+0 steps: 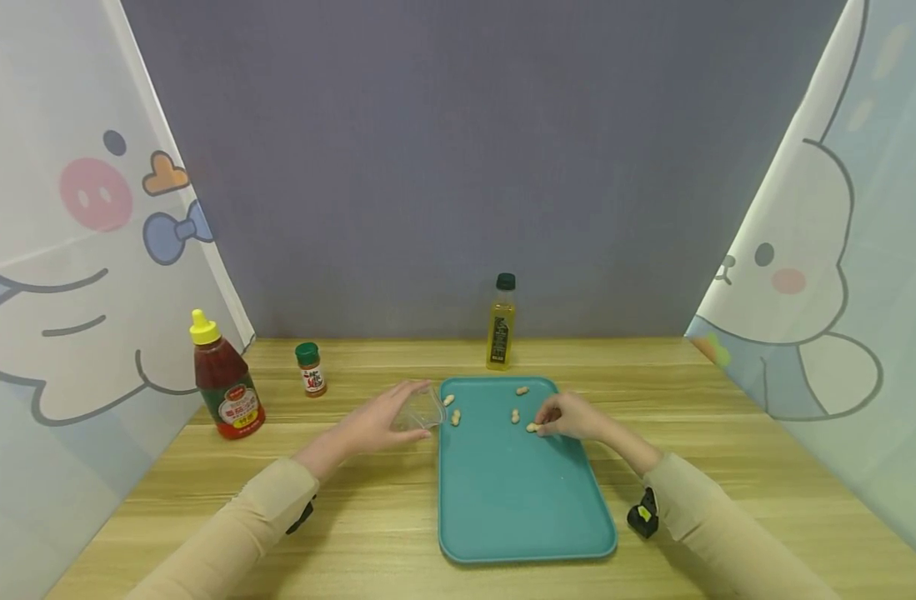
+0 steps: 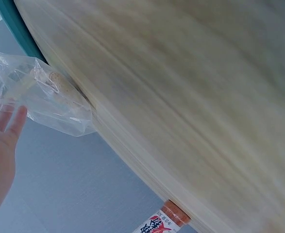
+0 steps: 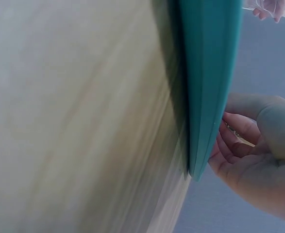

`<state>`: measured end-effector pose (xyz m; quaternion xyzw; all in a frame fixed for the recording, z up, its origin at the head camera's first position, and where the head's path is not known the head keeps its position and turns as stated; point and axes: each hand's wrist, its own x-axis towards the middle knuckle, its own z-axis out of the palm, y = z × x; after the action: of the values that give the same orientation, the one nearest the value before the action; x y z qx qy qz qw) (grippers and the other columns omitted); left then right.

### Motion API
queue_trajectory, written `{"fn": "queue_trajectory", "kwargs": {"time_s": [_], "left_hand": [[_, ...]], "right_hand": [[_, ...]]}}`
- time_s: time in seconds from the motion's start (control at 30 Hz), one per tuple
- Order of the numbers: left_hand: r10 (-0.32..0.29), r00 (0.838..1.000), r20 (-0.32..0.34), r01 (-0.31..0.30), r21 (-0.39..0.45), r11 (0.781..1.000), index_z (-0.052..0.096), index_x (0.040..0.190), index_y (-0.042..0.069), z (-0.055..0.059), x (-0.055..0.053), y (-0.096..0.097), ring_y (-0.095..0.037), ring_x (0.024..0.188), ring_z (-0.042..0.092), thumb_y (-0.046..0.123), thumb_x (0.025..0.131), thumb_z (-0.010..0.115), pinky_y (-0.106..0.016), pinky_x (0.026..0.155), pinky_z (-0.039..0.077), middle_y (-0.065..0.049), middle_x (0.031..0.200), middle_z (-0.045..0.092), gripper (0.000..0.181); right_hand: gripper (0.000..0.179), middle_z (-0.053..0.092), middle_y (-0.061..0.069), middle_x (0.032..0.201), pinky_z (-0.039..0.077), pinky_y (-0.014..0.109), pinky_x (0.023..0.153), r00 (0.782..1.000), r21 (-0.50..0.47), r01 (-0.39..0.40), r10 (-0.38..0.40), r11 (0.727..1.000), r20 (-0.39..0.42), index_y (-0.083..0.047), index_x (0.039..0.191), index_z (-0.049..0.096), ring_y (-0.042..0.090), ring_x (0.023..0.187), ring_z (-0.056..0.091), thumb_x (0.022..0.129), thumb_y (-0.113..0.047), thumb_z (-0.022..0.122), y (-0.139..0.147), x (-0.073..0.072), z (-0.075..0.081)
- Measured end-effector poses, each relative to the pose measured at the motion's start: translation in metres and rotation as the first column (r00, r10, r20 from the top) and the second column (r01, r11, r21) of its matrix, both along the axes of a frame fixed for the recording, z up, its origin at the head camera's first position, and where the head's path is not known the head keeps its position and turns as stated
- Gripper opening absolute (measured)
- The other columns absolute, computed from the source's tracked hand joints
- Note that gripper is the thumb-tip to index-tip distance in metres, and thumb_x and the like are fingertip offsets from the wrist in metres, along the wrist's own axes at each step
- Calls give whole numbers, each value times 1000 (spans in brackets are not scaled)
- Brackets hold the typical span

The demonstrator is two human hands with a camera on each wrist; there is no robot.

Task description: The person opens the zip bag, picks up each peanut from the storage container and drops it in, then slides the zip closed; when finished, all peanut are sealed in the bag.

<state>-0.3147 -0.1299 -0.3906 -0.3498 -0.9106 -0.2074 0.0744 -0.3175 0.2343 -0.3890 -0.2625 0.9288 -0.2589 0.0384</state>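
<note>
On the left, my left hand [image 1: 386, 419] holds a clear plastic bag [image 1: 420, 408] beside the tray's left edge. In the left wrist view a peanut [image 2: 59, 82] shows through the bag's film. My right hand [image 1: 568, 417] reaches over the right side of the teal tray [image 1: 518, 500], its thumb and fingertips pinching a peanut [image 1: 533, 427]. Behind the tray rim, the right wrist view shows those curled fingers [image 3: 237, 138], with the peanut hidden. Other peanuts lie near the tray's far end, one [image 1: 515, 416] close to my right hand and another [image 1: 455, 417] near the bag.
A ketchup bottle [image 1: 228, 387] with a yellow cap and a small green-capped spice jar [image 1: 312, 375] stand at the left. Beyond the tray's far edge stands an oil bottle [image 1: 501, 329]. A grey panel [image 1: 473, 167] rises behind the wooden table [image 1: 352, 517].
</note>
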Motion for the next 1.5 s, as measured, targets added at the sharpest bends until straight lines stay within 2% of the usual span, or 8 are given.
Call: {"fn": "queue_trajectory", "kwargs": {"time_s": [0.43, 0.57, 0.7, 0.87, 1.03, 1.1, 1.3, 1.5], "left_hand": [[2, 1000, 1, -2, -1, 1000, 31, 146, 13, 1, 0, -1, -29, 131, 42, 56, 84, 60, -49, 107, 37, -7, 147, 39, 81], [6, 1000, 9, -6, -4, 1000, 30, 147, 14, 2, 1, 0, -28, 132, 41, 55, 84, 61, -49, 107, 36, -6, 147, 38, 81], [8, 1000, 13, -8, -6, 1000, 30, 147, 15, 2, 1, 0, -29, 132, 40, 56, 84, 60, -49, 108, 36, -7, 148, 37, 81], [8, 1000, 13, -8, -4, 1000, 30, 147, 16, 3, 2, 0, -28, 132, 41, 59, 84, 58, -49, 108, 36, -6, 147, 38, 82], [9, 1000, 10, -9, -9, 1000, 30, 147, 17, 2, 1, 0, -28, 132, 41, 60, 83, 57, -48, 108, 36, -6, 147, 39, 82], [9, 1000, 11, -9, -8, 1000, 30, 147, 17, 2, 1, -1, -28, 132, 41, 60, 84, 57, -48, 108, 36, -6, 147, 38, 82], [5, 1000, 4, -5, 3, 1000, 31, 146, 16, 2, 1, 0, -28, 130, 43, 56, 84, 60, -48, 106, 38, -7, 146, 40, 80], [-1, 1000, 11, 1, 19, 1000, 32, 146, 15, 2, 1, 0, -28, 129, 44, 51, 85, 63, -49, 105, 40, -7, 145, 41, 77]], "right_hand": [[12, 68, 0, 88, 50, 24, 63, 1000, -1, -7, 7, 1000, 12, -9, 95, 69, 10, 76, 60, 87, -18, 67, -3, -2, 6], [12, 68, 0, 90, 51, 24, 66, 1000, -12, -28, 28, 1000, -4, -11, 95, 69, 12, 80, 62, 87, -19, 67, -7, -4, 12], [12, 69, 6, 96, 53, 24, 69, 997, -13, -60, 60, 998, -39, -10, 95, 69, 17, 84, 64, 87, -18, 66, -14, -5, 19], [12, 70, 8, 96, 53, 25, 69, 997, -22, -73, 72, 997, -34, -11, 94, 70, 19, 85, 65, 87, -19, 67, -30, -5, 27], [14, 69, 5, 85, 51, 26, 63, 997, -46, -73, 74, 996, 14, -9, 95, 70, 24, 77, 65, 88, -21, 65, -50, -3, 33], [15, 69, 5, 84, 51, 26, 62, 996, -54, -93, 94, 994, 4, -9, 96, 69, 25, 76, 64, 89, -21, 65, -57, -3, 34], [13, 69, 0, 86, 51, 20, 62, 986, -68, -155, 150, 986, -73, -11, 96, 69, 15, 75, 64, 89, -21, 65, -80, -4, 36], [12, 69, 0, 87, 52, 20, 64, 979, -82, -192, 185, 978, -89, -12, 95, 69, 14, 75, 64, 89, -21, 65, -100, -4, 39]]}}
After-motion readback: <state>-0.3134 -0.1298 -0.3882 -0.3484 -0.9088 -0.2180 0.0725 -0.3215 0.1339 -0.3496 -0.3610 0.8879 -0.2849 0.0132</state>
